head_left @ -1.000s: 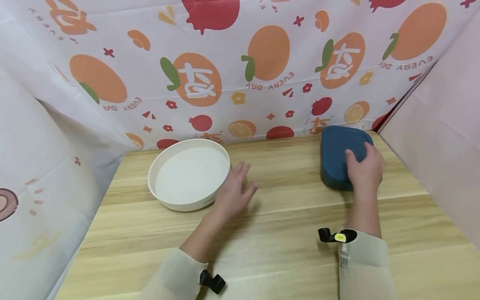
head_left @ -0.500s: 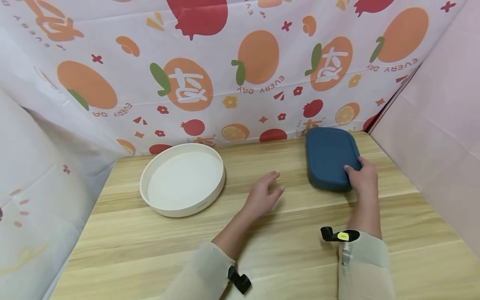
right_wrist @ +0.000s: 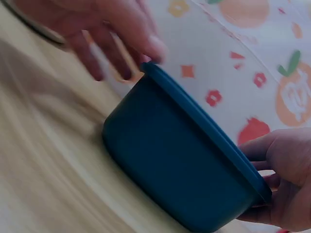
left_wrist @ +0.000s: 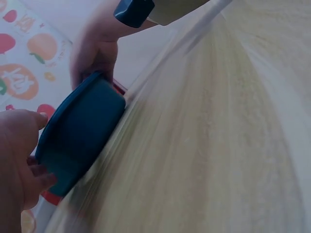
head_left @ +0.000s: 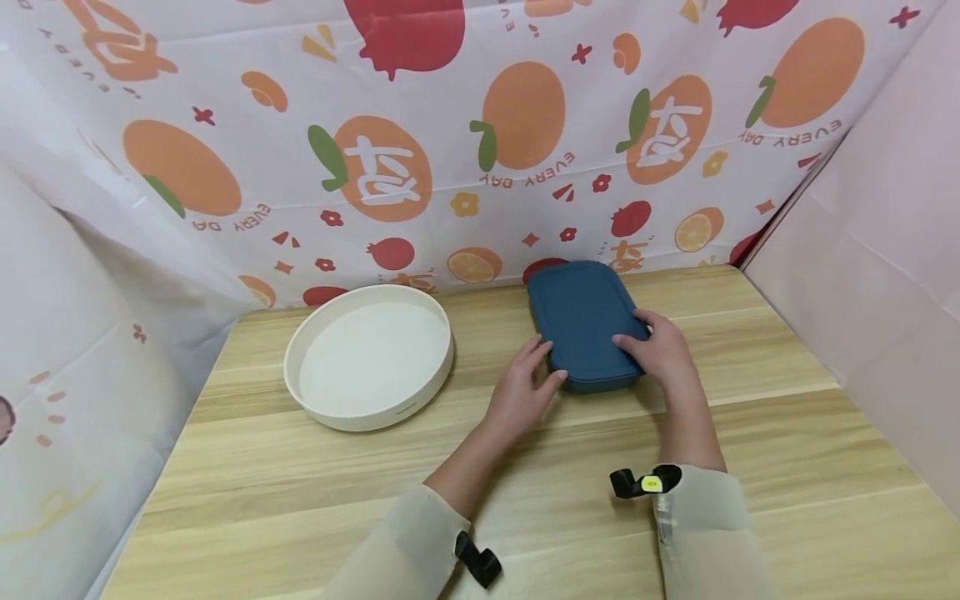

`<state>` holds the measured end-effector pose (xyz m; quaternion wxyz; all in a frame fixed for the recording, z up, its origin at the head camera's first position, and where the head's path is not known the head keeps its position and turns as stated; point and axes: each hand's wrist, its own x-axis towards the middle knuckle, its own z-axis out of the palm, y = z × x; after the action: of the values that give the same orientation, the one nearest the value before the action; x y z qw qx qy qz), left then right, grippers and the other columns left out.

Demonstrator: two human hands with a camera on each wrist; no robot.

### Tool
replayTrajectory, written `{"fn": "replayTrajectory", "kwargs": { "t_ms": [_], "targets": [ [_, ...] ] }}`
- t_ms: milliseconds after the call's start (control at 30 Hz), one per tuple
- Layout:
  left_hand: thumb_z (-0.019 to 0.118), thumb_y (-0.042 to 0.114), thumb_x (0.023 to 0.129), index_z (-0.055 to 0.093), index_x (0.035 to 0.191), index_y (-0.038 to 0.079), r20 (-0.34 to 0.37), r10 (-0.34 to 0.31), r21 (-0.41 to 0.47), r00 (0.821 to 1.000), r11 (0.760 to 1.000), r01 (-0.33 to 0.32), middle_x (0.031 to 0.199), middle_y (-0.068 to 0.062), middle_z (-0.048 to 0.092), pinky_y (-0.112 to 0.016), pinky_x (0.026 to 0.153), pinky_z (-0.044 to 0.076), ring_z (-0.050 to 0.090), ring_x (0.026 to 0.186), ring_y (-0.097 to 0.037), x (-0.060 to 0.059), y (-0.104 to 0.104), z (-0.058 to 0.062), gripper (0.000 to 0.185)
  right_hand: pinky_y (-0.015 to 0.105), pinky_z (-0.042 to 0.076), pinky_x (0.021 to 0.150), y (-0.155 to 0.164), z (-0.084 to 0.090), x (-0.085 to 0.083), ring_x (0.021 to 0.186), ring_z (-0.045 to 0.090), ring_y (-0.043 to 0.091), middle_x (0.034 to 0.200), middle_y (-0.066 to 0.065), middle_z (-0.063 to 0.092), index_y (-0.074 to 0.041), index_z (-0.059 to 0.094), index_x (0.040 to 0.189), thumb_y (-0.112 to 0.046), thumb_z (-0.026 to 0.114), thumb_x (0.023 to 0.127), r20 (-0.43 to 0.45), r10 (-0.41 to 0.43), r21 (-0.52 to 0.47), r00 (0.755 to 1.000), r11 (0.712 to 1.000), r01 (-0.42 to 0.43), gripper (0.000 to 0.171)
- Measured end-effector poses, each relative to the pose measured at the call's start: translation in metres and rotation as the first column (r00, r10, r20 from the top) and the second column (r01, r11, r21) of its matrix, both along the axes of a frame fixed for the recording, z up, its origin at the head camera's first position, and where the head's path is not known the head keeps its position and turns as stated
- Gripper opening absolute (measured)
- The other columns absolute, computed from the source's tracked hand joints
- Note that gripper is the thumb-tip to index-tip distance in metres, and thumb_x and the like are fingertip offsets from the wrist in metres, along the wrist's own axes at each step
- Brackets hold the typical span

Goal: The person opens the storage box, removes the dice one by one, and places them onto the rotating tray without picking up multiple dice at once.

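Now, left to right: white round tray [head_left: 369,357] beside the "EVERY DAY" curtain [head_left: 525,125], left hand [head_left: 522,385] fingers straight, touching the blue lidded box [head_left: 583,321] mid-table; right hand [head_left: 660,354] grips its right edge; bare wood [head_left: 787,433] right.

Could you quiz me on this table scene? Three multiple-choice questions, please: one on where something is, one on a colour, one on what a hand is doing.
1. Where does the white round tray stand relative to the box?
A. to its left
B. on top of it
C. to its right

2. What colour is the box?
A. red
B. dark blue
C. yellow

3. What is the right hand doing?
A. lying flat on the bare table
B. resting in the tray
C. gripping the box's edge

Answers: 1 A, in the head view the tray sits left of it; 2 B, it looks dark blue in every view; 3 C, thumb and fingers curl round its right edge.
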<state>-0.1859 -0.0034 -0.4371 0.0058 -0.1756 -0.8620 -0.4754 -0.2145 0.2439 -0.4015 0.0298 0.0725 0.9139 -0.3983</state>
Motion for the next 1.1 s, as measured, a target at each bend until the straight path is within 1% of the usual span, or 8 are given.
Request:
{"fn": "replayTrajectory", "kwargs": {
  "t_ms": [233,467,600,700,767,800,967,1100],
  "targets": [
    [0.073,0.03,0.091,0.06,0.134,0.009,-0.059,0.1,0.028,0.993,0.995,-0.098,0.153,-0.008,0.044,-0.039,0.101,0.055,0.05,0.135,-0.026,-0.001,-0.011,-0.004,0.05,0.058,0.031,0.118,-0.027,-0.003,-0.004,0.143,0.031,0.044,0.154,0.026,0.034,-0.001,0.034,0.151,-0.033,0.059,0.098,-0.047,0.039,0.063,0.998,0.997,-0.036,0.067],
    [0.075,0.023,0.089,0.053,0.14,0.005,-0.046,0.087,0.161,0.995,0.984,-0.079,0.152,-0.012,0.043,-0.032,0.102,0.054,0.051,0.134,-0.025,-0.001,-0.016,-0.011,0.058,0.062,0.037,0.112,-0.045,0.007,0.008,0.136,0.034,0.047,0.147,0.026,0.041,0.0,0.051,0.14,-0.032,0.061,0.097,-0.185,0.066,0.198,0.98,0.98,-0.029,0.054],
    [0.073,0.017,0.09,0.045,0.144,0.001,0.008,0.079,0.31,0.997,0.948,-0.077,0.146,-0.018,0.048,-0.035,0.102,0.054,0.054,0.13,-0.028,-0.003,-0.017,-0.015,0.063,0.056,0.05,0.099,-0.068,0.015,0.023,0.118,0.051,0.039,0.123,0.019,0.059,-0.002,0.067,0.122,-0.03,0.069,0.093,-0.272,0.233,0.31,0.934,0.94,-0.144,0.041],
    [0.07,0.017,0.093,0.044,0.144,-0.001,0.056,0.073,0.377,0.996,0.922,-0.089,0.14,-0.02,0.054,-0.034,0.1,0.055,0.059,0.125,-0.03,-0.003,-0.016,-0.016,0.06,0.047,0.055,0.087,-0.085,0.015,0.033,0.101,0.059,0.031,0.106,0.012,0.064,-0.004,0.073,0.113,-0.027,0.076,0.087,-0.273,0.409,0.409,0.871,0.869,-0.28,0.035],
    [0.068,0.02,0.094,0.046,0.143,-0.001,0.079,0.074,0.382,0.994,0.919,-0.099,0.137,-0.02,0.057,-0.031,0.098,0.056,0.06,0.123,-0.028,-0.003,-0.016,-0.017,0.058,0.042,0.056,0.079,-0.094,0.013,0.038,0.093,0.06,0.026,0.1,0.008,0.064,-0.006,0.075,0.109,-0.025,0.08,0.083,-0.267,0.467,0.461,0.843,0.83,-0.314,0.033],
    [0.067,0.02,0.095,0.046,0.142,-0.002,0.094,0.076,0.376,0.993,0.921,-0.106,0.136,-0.021,0.057,-0.032,0.098,0.056,0.061,0.123,-0.029,-0.001,-0.016,-0.013,0.056,0.041,0.055,0.076,-0.097,0.012,0.04,0.09,0.059,0.025,0.097,0.006,0.063,-0.007,0.075,0.108,-0.024,0.082,0.081,-0.265,0.478,0.477,0.838,0.82,-0.317,0.032],
    [0.064,0.027,0.097,0.053,0.137,-0.002,0.101,0.069,0.346,0.993,0.933,-0.1,0.13,-0.018,0.063,-0.03,0.096,0.057,0.064,0.118,-0.026,0.001,-0.016,-0.019,0.051,0.039,0.055,0.072,-0.103,0.006,0.042,0.086,0.059,0.024,0.092,0.005,0.063,-0.007,0.076,0.102,-0.019,0.085,0.077,-0.293,0.481,0.529,0.826,0.801,-0.279,0.03],
    [0.064,0.029,0.097,0.057,0.135,0.001,0.086,0.066,0.335,0.994,0.938,-0.092,0.128,-0.014,0.066,-0.027,0.093,0.058,0.066,0.114,-0.021,0.0,-0.017,-0.025,0.048,0.036,0.056,0.071,-0.103,0.003,0.042,0.084,0.06,0.024,0.089,0.005,0.063,-0.007,0.077,0.099,-0.018,0.086,0.076,-0.34,0.506,0.564,0.793,0.784,-0.259,0.027]
  ]
}}
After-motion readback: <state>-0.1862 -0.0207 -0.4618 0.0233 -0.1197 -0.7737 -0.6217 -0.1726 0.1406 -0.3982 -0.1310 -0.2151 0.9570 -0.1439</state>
